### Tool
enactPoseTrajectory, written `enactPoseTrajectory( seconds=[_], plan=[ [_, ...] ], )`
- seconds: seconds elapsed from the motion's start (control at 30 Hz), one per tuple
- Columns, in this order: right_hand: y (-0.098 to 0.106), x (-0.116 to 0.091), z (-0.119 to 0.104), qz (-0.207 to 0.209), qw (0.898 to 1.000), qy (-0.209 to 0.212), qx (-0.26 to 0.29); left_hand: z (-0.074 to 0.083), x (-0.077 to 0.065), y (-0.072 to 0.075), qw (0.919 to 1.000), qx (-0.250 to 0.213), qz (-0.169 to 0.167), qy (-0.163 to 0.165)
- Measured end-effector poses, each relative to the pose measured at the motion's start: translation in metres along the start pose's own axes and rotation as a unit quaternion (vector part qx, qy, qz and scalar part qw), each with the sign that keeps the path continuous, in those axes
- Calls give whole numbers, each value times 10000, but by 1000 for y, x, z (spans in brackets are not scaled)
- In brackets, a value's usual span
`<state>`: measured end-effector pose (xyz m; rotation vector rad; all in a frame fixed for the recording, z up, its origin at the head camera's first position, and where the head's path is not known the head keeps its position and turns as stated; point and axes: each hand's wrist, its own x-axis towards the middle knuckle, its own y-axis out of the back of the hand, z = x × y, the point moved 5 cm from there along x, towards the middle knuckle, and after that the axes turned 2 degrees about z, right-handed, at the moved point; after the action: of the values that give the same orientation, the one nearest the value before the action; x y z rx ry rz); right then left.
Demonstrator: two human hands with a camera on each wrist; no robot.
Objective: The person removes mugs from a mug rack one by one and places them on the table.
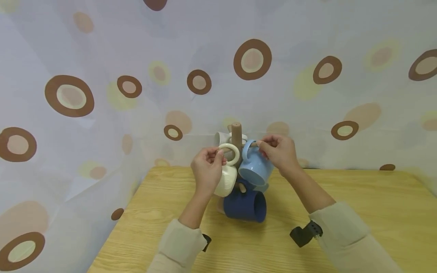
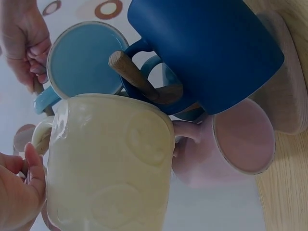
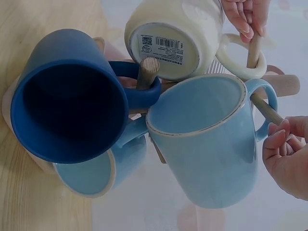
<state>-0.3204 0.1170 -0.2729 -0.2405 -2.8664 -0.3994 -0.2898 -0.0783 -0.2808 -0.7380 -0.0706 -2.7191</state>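
Note:
A wooden mug tree point(image 1: 236, 138) stands on the table with several mugs hanging on its pegs. My left hand point(image 1: 207, 168) pinches the end of an upper peg, which passes through the handle of a cream mug point(image 1: 227, 182). On the other side, my right hand point(image 1: 281, 151) pinches the tip of the peg point(image 3: 267, 110) that carries a light blue mug point(image 3: 204, 139). Below them a dark blue mug point(image 1: 239, 206) hangs by its handle, its mouth facing right in the head view. The post partly hides a white mug point(image 1: 222, 138) behind it.
Lower on the tree hang a pink mug point(image 2: 243, 139) and a second light blue mug point(image 3: 91, 174). The tree's wooden base point(image 2: 288, 82) rests on the wood-grain table point(image 1: 341, 220). A dotted cloth point(image 1: 290, 106) hangs close behind the table and along its left side.

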Motion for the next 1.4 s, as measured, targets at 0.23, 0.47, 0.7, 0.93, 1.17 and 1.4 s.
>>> enactPoseTrajectory(
  seconds=[0.23, 0.47, 0.7, 0.93, 1.17, 1.4],
  plan=[
    [16, -5, 2, 102, 9999, -108, -34, 1, -4, -15, 9999, -58, -132, 76],
    [32, -8, 2, 269, 9996, 10, -31, 4, -7, -29, 9995, -155, -284, 60],
    [48, -13, 5, 415, 9991, 74, -88, 6, -12, -44, 9987, -213, -448, -69],
    [64, -18, 14, 558, 9984, -71, 92, 9, -21, -59, 9977, -251, -621, -79],
    [82, -22, 15, 692, 9976, 10, 64, 11, -27, -75, 9962, -424, -765, -36],
    [94, -24, 15, 809, 9967, 23, 12, 13, -31, -85, 9947, -619, -821, -16]
  ],
)
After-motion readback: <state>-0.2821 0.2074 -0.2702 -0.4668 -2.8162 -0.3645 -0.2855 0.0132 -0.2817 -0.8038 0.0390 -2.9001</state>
